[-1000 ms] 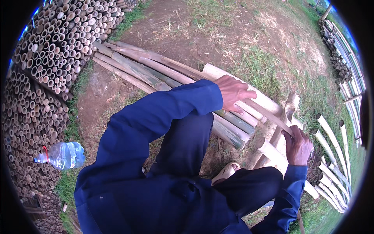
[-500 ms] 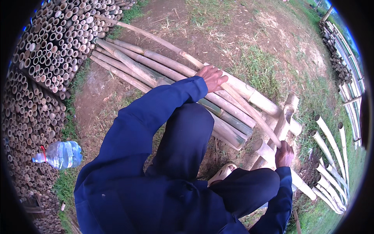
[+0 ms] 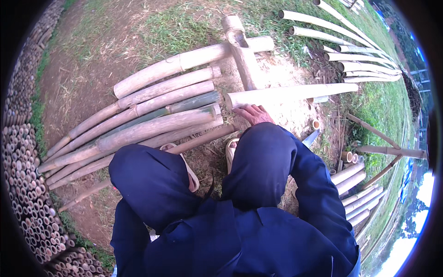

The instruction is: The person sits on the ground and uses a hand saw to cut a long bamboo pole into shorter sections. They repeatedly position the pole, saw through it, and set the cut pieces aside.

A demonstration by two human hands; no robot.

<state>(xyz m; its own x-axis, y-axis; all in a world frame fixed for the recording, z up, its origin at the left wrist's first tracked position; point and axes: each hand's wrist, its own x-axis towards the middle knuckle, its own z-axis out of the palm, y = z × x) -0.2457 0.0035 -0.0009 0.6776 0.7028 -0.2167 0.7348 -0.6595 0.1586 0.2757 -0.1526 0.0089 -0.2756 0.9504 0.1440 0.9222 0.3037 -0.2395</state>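
Observation:
My right hand (image 3: 253, 114) is at the near end of a thick pale bamboo pole (image 3: 295, 93). Its fingers are stretched out and slightly apart, beside or on the pole's end; exact contact is hard to see. A thinner brown bamboo pole (image 3: 203, 138) passes between my legs and ends just below that hand. Behind my left knee it drops from sight, and a thin length (image 3: 85, 196) shows again beyond. The left sleeve runs down beside that knee, but my left hand is hidden. Several bamboo poles (image 3: 161, 129) lie side by side in front of my knees.
A notched bamboo post (image 3: 242, 57) rests across another thick pole (image 3: 184, 61). Bamboo stacks (image 3: 27, 180) stand at left. Several cut poles fan out at far right (image 3: 355, 55), more lie at lower right (image 3: 362, 203). A saw-like blade (image 3: 311, 137) lies right of my hand.
The view has swung to the right. Both hands have come off their earlier places on the thin bamboo pole. My left hand has gone out of sight; my right is now by the thick pole's end.

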